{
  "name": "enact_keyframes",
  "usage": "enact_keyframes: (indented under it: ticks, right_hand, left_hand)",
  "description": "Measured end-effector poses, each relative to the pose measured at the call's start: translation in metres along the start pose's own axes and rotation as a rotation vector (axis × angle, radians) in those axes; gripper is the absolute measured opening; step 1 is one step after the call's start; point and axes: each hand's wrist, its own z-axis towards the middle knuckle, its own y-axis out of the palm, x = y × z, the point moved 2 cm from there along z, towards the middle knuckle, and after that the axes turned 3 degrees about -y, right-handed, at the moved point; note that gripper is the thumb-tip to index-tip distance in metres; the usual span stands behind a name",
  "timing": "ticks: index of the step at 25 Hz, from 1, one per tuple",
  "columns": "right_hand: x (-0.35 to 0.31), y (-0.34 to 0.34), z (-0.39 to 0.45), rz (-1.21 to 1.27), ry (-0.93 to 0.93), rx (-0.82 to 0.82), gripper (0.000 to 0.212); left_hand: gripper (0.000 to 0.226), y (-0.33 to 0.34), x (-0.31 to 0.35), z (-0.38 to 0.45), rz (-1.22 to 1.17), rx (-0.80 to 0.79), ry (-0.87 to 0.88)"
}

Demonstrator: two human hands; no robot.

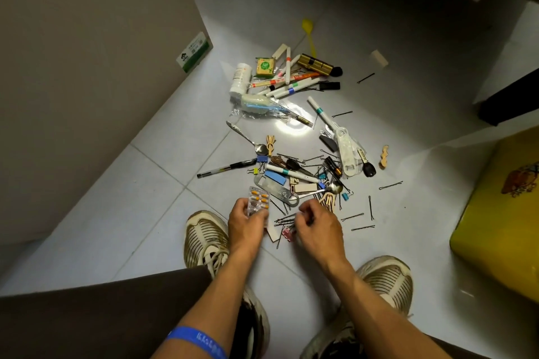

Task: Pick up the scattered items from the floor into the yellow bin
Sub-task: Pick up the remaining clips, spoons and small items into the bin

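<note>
**Gathering Hairpins While Holding the Pill Pack**

The scattered items (291,137) lie across the tiled floor (145,189) at centre frame: markers, spoons, keys, clips and many black hairpins (284,220). The yellow bin (501,213) stands at the right edge, well apart from the heap.

The left hand (248,227) grips a blister pack (258,201) of orange capsules, fingers curled round its lower end. The right hand (316,227) is lowered over the hairpins at lower centre, fingers curled; whether it has pinched any yet cannot be told.

Recommended procedure: rake the thin pins together first, then pinch the bundle. Single pins lie flat and probably slip. Carry both loads right and release over the bin.
</note>
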Motion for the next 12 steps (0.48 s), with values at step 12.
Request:
enact_keyframes:
  ticks: [12]
  right_hand:
    - [-0.035,0.026,0.038,-0.602,-0.197,-0.032,0.036]
  left_hand:
    - [0.083,-0.006,0.0,0.005,-0.073,-0.013,0.017]
